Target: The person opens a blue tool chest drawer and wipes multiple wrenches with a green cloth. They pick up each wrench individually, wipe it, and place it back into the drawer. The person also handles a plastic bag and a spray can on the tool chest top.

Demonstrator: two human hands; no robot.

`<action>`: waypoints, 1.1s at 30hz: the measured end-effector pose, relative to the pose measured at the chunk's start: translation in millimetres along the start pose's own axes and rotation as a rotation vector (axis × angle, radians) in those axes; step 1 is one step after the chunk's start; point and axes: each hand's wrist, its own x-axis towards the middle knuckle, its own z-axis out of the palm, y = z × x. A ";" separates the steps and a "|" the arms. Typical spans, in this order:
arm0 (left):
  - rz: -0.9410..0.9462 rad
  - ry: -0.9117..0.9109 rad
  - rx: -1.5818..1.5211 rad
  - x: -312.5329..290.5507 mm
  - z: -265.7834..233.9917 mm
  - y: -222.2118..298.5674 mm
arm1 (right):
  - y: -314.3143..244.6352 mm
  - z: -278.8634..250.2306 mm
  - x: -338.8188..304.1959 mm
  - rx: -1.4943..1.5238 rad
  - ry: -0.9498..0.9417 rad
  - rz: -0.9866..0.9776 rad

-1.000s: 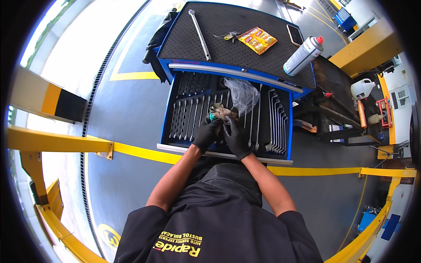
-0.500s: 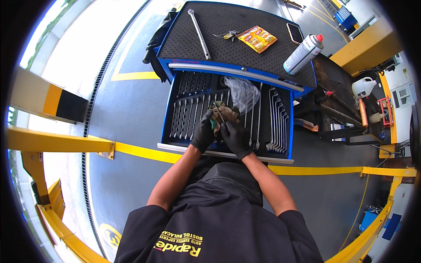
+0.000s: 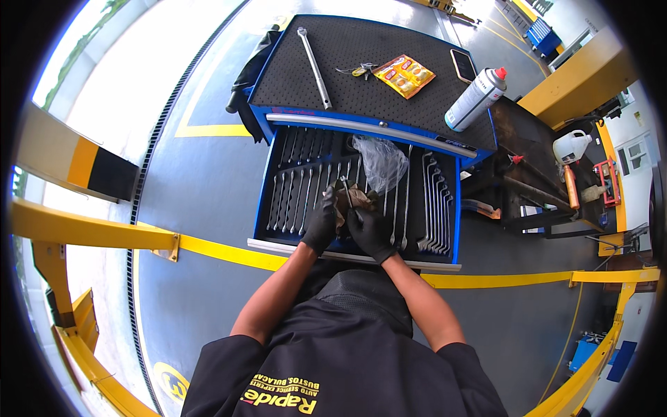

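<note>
Left hand [image 3: 321,221], black-gloved: grip closed on brown rag [image 3: 356,197]. Right hand [image 3: 370,233], likewise gloved: grip pinching silver wrench [image 3: 348,190]. Wrench: against rag, between hands, over open drawer [image 3: 264,244]. Drawer: wrench rows [image 3: 306,198], clear plastic bag [image 3: 381,163]. Tabletop [image 3: 379,45]: spray can [image 3: 476,101], phone [image 3: 463,66].

Bright daylight from the left, white glare on the pavement [image 3: 142,80], strong fisheye curvature toward the edges

Above the drawer [image 3: 431,265], the rag [image 3: 360,199] btwn your L hand [image 3: 321,228] & R hand [image 3: 370,233] has opened from a tight bunch, baring a slim metal wrench [image 3: 347,192]. Green patch by L fingers: gone from sight. Your view's tipped; drawer sits lower.
</note>
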 end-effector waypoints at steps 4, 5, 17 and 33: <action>-0.091 -0.081 -0.539 -1.1 17.5 24.0 | 13.6 6.8 -2.8 0.012 -0.014 0.080; -0.087 -0.100 -0.524 1.7 17.0 20.1 | 16.5 6.1 -4.2 -0.004 -0.029 0.107; -0.044 -0.026 -0.246 -7.9 21.3 22.7 | -6.6 -8.4 -0.3 0.069 -0.017 -0.119; 0.068 0.052 -0.111 -10.0 22.7 22.4 | 34.7 -5.0 -13.3 0.142 -0.036 0.088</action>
